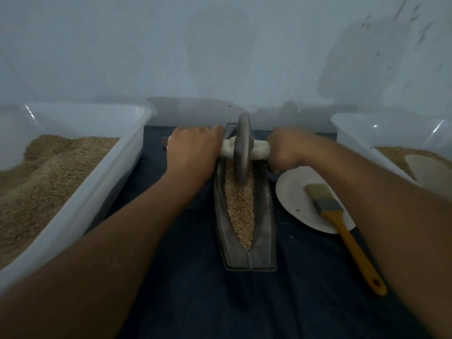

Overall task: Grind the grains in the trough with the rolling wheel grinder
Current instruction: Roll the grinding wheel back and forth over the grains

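Observation:
A dark metal boat-shaped trough (265, 216) lies lengthwise on the dark cloth, filled along its groove with pale brown grains (241, 204). The grey rolling wheel (241, 148) stands upright in the far half of the trough, resting on the grains. Its axle handle, wrapped in white cloth (261, 148), runs across the trough. My left hand (193, 150) is closed around the left end of the handle. The right end is gripped by my right hand (288, 149). Both forearms reach in from the near corners.
A white plastic tub (117, 167) of brown grain stands at the left. Another tub (354, 126) with grain and a pale scoop (428, 170) is at the right. A white plate (293, 192) carrying a yellow-handled brush (342, 231) lies just right of the trough. A pale wall is behind.

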Tool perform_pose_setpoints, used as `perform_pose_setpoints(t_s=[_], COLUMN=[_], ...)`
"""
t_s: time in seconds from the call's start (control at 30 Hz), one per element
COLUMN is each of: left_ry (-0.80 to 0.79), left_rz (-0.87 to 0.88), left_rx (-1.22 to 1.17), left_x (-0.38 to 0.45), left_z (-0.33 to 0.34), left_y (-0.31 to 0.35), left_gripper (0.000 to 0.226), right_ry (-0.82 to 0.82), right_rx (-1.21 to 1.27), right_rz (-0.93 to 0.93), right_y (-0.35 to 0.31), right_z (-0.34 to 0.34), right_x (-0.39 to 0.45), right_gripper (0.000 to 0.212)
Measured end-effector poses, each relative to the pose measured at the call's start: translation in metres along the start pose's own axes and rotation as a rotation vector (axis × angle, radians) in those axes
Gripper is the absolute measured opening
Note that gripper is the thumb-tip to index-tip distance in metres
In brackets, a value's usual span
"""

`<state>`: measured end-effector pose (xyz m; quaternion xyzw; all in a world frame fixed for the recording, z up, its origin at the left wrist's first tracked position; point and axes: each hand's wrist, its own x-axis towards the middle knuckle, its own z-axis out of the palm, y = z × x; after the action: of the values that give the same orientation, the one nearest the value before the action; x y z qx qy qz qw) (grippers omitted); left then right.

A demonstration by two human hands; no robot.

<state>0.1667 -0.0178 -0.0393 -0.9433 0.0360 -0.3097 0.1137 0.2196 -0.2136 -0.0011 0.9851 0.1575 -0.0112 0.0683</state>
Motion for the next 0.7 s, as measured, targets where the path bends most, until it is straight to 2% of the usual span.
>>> perform_pose_setpoints(t_s=[0.1,0.27,0.33,0.47,0.7], left_ry=[0.034,0.074,0.088,0.111,0.069], left_rz=[0.020,0.007,-0.010,0.007,0.039], left_rx=[-0.004,-0.018,-0.048,-0.054,-0.047], left_x=[-0.007,-0.036,-0.049,-0.069,-0.091], left_z=[-0.004,-0.017,-0.022,-0.036,-0.056], left_y=[0.002,0.006,0.008,0.010,0.012], left_gripper=[0.010,0.029,0.023,0.012,0.029], right_ry=[0.180,0.407,0.509,0.729,0.856], right_rx=[0.047,0.032,-0.007,-0.013,0.062], right_rz=[0.053,0.042,0.033,-0.010,-0.040], right_y=[-0.002,-0.010,-0.013,-0.019,-0.023], right_z=[0.015,0.031,0.034,0.046,0.057], right_x=[-0.017,-0.043,-0.053,-0.077,-0.114], right_gripper=[0.018,0.013,0.011,0.025,0.026])
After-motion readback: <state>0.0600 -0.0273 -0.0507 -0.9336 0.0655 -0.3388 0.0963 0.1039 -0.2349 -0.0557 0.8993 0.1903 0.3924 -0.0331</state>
